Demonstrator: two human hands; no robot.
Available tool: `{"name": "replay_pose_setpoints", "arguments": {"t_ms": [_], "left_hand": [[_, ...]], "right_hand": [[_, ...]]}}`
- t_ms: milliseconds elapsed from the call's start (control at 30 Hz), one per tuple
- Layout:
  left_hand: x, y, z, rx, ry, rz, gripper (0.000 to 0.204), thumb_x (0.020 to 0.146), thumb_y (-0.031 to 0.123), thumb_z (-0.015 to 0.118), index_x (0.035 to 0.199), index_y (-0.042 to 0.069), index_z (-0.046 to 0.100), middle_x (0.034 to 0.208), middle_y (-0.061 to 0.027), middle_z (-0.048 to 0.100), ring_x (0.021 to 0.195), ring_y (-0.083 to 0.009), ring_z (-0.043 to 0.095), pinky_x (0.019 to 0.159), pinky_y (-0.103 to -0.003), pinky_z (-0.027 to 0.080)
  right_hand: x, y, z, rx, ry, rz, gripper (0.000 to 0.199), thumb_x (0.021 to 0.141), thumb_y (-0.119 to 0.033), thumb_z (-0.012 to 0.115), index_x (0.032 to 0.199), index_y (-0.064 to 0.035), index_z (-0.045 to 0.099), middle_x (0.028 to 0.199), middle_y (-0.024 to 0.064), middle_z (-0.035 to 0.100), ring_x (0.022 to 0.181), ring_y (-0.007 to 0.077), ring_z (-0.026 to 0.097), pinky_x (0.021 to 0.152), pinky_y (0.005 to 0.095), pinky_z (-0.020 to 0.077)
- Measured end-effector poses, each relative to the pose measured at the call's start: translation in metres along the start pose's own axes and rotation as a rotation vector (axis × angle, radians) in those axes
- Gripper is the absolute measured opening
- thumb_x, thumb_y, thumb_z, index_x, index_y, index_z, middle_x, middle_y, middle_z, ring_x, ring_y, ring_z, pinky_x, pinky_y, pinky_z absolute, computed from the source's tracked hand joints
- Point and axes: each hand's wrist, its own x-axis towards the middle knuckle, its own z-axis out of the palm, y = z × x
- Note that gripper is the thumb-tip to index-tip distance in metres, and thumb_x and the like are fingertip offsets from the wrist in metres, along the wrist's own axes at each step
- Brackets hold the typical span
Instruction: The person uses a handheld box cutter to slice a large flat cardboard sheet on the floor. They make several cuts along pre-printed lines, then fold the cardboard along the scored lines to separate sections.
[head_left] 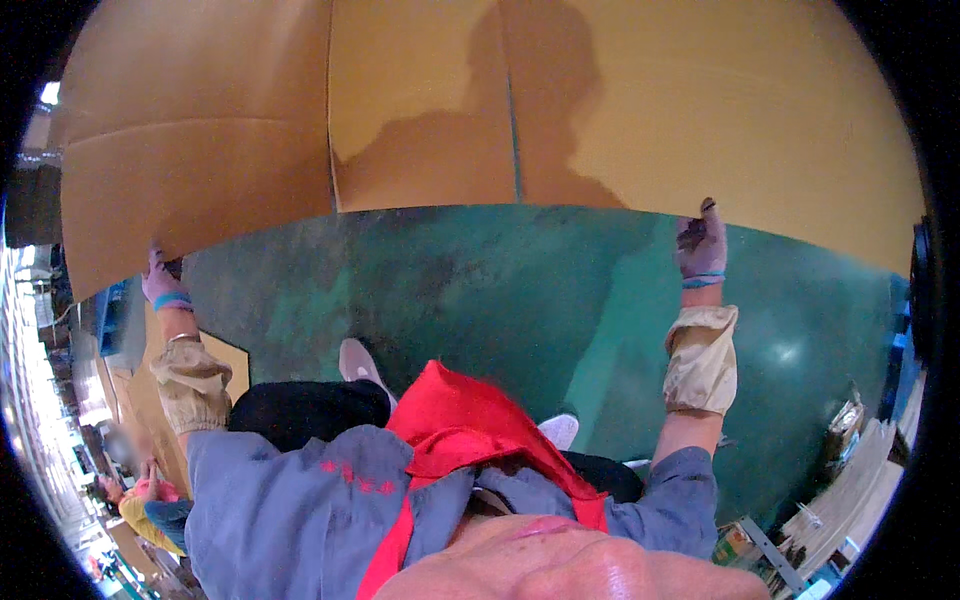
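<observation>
A large brown cardboard sheet (420,150) fills the far part of the view, with crease lines and a narrow slot running away from its near edge. My left hand (160,282), in a pale purple glove with a dark palm, is closed on that edge near the left corner. Toward the right, my right hand (704,248) wears a matching glove and grips the same edge, thumb upward and fingers curled. Parts of the fingers of both hands are hidden. A shadow of a head and shoulder falls across the cardboard.
Below the sheet lies a green floor (460,290) with dark scuffs. Another cardboard piece (225,350) is beside my left forearm. A person (150,505) in yellow and pink is at the lower left. Stacked flat sheets (850,490) and a metal bar (770,555) are at the lower right.
</observation>
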Motion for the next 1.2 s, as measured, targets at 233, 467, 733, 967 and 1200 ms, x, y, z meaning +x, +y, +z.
{"name": "replay_pose_setpoints", "arguments": {"t_ms": [233, 467, 733, 967, 1200], "left_hand": [[-0.026, 0.089, 0.029, -0.520, 0.177, -0.309, 0.032, 0.095, 0.022, 0.058, 0.122, 0.006, 0.061, 0.119, -0.0112, 0.064, 0.106, -0.0268, 0.063, 0.087, -0.041, 0.055], [-0.014, 0.107, 0.017, -0.535, 0.288, -0.305, 0.037, 0.092, 0.032, 0.064, 0.120, 0.008, 0.064, 0.114, -0.0084, 0.066, 0.097, -0.0211, 0.065, 0.074, -0.032, 0.053], [-0.013, 0.047, -0.049, -0.136, 0.040, -0.036, 0.043, 0.096, 0.026, 0.051, 0.135, 0.007, 0.051, 0.132, -0.0099, 0.055, 0.118, -0.0242, 0.053, 0.094, -0.038, 0.042], [0.016, 0.078, -0.033, -0.113, -0.098, 0.012, 0.051, 0.098, 0.032, 0.037, 0.144, 0.009, 0.041, 0.146, -0.0092, 0.044, 0.134, -0.0283, 0.040, 0.110, -0.047, 0.028], [0.016, 0.187, 0.024, -0.512, 0.064, -0.303, 0.052, 0.100, 0.033, 0.033, 0.143, 0.005, 0.041, 0.145, -0.0110, 0.047, 0.136, -0.0320, 0.039, 0.112, -0.052, 0.028]], "right_hand": [[-0.004, -0.134, 0.101, -0.060, 0.101, -0.409, 0.018, 0.087, -0.024, 0.072, 0.097, -0.0099, 0.066, 0.067, 0.0000, 0.058, 0.056, 0.0109, 0.051, 0.048, 0.0254, 0.0400], [-0.025, -0.192, 0.093, -0.213, 0.043, -0.425, 0.028, 0.094, -0.023, 0.062, 0.117, -0.0075, 0.066, 0.081, 0.0012, 0.066, 0.062, 0.0111, 0.058, 0.055, 0.0218, 0.0468], [-0.143, -0.167, 0.082, -0.390, 0.325, -0.459, 0.018, 0.087, -0.028, 0.070, 0.089, -0.0109, 0.064, 0.075, 0.0006, 0.062, 0.058, 0.0112, 0.055, 0.051, 0.0233, 0.0423], [-0.185, -0.145, 0.016, -0.764, 0.443, -0.556, 0.024, 0.087, -0.022, 0.063, 0.096, -0.0003, 0.065, 0.092, 0.0050, 0.063, 0.073, 0.0136, 0.060, 0.063, 0.0274, 0.0504], [-0.247, -0.138, -0.004, -0.505, 0.680, -0.425, 0.021, 0.086, -0.017, 0.063, 0.097, 0.0012, 0.064, 0.092, 0.0061, 0.064, 0.081, 0.0167, 0.062, 0.076, 0.0303, 0.0502]]}}
